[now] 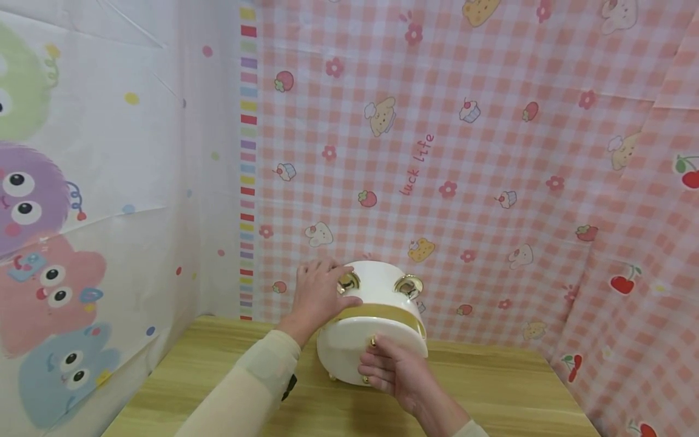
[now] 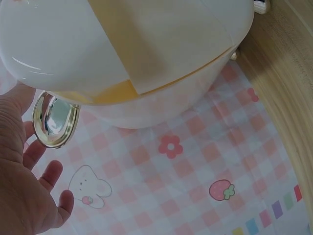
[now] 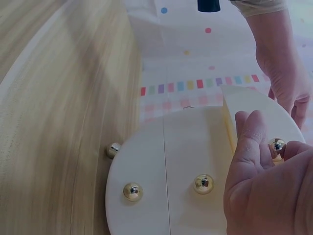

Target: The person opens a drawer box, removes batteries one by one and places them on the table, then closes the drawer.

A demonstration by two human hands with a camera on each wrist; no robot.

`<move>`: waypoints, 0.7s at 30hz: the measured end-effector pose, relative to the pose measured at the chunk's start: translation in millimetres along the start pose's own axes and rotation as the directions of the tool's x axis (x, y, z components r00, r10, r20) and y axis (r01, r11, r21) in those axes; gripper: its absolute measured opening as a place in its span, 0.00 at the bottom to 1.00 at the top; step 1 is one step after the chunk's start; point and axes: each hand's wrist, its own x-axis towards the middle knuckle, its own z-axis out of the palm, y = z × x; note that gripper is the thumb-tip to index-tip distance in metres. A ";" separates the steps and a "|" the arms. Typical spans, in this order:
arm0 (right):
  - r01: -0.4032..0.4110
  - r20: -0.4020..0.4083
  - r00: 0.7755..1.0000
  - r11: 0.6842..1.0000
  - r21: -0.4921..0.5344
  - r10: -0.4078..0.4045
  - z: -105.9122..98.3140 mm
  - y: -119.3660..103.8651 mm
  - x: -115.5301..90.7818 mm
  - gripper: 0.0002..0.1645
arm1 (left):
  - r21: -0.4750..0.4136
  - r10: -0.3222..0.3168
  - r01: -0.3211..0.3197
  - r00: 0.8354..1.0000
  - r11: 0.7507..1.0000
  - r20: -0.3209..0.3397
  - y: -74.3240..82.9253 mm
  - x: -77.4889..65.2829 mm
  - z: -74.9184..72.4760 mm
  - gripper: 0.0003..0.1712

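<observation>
A rounded white drawer box (image 1: 377,276) with gold ring ears stands on the wooden table. Its upper drawer (image 1: 341,346) juts out from the body, showing yellow behind the white front. My right hand (image 1: 401,370) pinches the gold knob (image 3: 277,145) of this drawer between thumb and finger. At the upper left of the box, my left hand (image 1: 319,294) rests around the gold ring ear (image 2: 56,120), thumb on the front top edge. Its other fingers spread loosely below the ear in the left wrist view. Another gold knob (image 3: 204,184) sits on the section below.
The wooden table (image 1: 480,388) extends around the box. Pink checked cloth (image 1: 480,145) hangs close behind and on the right; white cartoon cloth (image 1: 131,255) hangs on the left. A small gold ball foot (image 3: 113,149) supports the box.
</observation>
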 end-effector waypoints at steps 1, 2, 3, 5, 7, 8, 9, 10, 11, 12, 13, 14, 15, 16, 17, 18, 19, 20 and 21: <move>-0.002 0.001 1.000 1.000 -0.002 0.002 -0.3 0.2 -0.3 0.29 | -0.003 0.001 -0.001 1.000 1.000 0.000 0.1 -0.1 -0.2 0.41; -0.004 0.002 1.000 1.000 -0.004 0.004 -0.6 0.4 -0.8 0.30 | -0.006 0.001 -0.001 1.000 1.000 0.000 0.2 -0.3 -0.3 0.41; -0.005 0.002 1.000 1.000 -0.007 0.005 -0.7 0.5 -1.4 0.30 | -0.007 0.000 0.000 1.000 1.000 0.000 0.4 -0.4 -0.5 0.41; -0.008 0.007 1.000 1.000 -0.013 0.009 -0.8 0.3 -2.7 0.32 | -0.009 -0.001 0.001 1.000 1.000 -0.001 0.5 -0.5 -0.7 0.41; -0.010 0.012 1.000 1.000 -0.017 0.010 -0.7 0.0 -4.2 0.32 | -0.010 -0.003 0.003 1.000 1.000 -0.003 0.6 -0.4 -0.8 0.41; -0.009 0.013 1.000 1.000 -0.017 0.010 -0.7 -0.1 -5.1 0.32 | -0.009 -0.003 0.003 1.000 1.000 -0.003 0.8 -0.2 -0.8 0.41; -0.010 0.013 1.000 1.000 -0.017 0.010 -0.7 -0.4 -5.8 0.32 | -0.009 -0.004 0.004 1.000 1.000 -0.003 0.8 -0.1 -0.7 0.41; -0.011 0.013 1.000 1.000 -0.017 0.011 -0.7 -0.5 -6.5 0.32 | -0.009 -0.004 0.004 1.000 1.000 -0.003 0.9 0.0 -0.7 0.41; -0.011 0.012 1.000 1.000 -0.017 0.011 -0.6 -0.7 -7.0 0.31 | -0.009 -0.005 0.004 1.000 1.000 -0.002 0.9 0.1 -0.7 0.41; -0.012 0.012 1.000 1.000 -0.014 0.013 -0.5 -0.6 -7.4 0.30 | -0.009 -0.005 0.005 1.000 1.000 0.000 0.9 0.1 -0.7 0.41; -0.013 0.010 1.000 1.000 -0.012 0.013 -0.2 -0.5 -7.7 0.30 | -0.009 -0.006 0.006 1.000 1.000 0.001 1.0 0.1 -0.8 0.41; -0.012 0.010 1.000 1.000 -0.013 0.012 0.1 -0.4 -7.9 0.29 | -0.009 -0.007 0.007 1.000 1.000 0.003 1.0 0.0 -0.9 0.41; -0.013 0.008 1.000 1.000 -0.011 0.013 0.5 -0.3 -8.2 0.29 | -0.009 -0.007 0.007 1.000 1.000 0.005 1.1 -0.1 -1.1 0.41; -0.012 0.007 1.000 1.000 -0.011 0.012 0.8 -0.1 -8.4 0.29 | -0.010 -0.007 0.007 1.000 1.000 0.007 1.2 -0.2 -1.3 0.41; -0.011 0.006 1.000 1.000 -0.009 0.011 1.1 0.2 -8.5 0.29 | -0.010 -0.007 0.008 1.000 1.000 0.008 1.2 -0.3 -1.5 0.41; -0.010 0.007 1.000 1.000 -0.008 0.010 1.2 0.6 -8.7 0.29 | -0.011 -0.008 0.008 1.000 1.000 0.009 1.3 -0.4 -1.7 0.41; -0.008 0.007 1.000 1.000 -0.010 0.009 1.3 1.1 -9.0 0.29 | -0.013 -0.009 0.009 1.000 1.000 0.011 1.4 -0.5 -1.8 0.41; -0.008 0.008 1.000 1.000 -0.010 0.008 1.4 1.5 -9.4 0.29 | -0.015 -0.010 0.010 1.000 1.000 0.011 1.4 -0.6 -1.8 0.41; -0.007 0.010 1.000 1.000 -0.011 0.007 1.2 1.9 -10.0 0.29 | -0.016 -0.011 0.012 1.000 1.000 0.012 1.4 -0.5 -1.7 0.41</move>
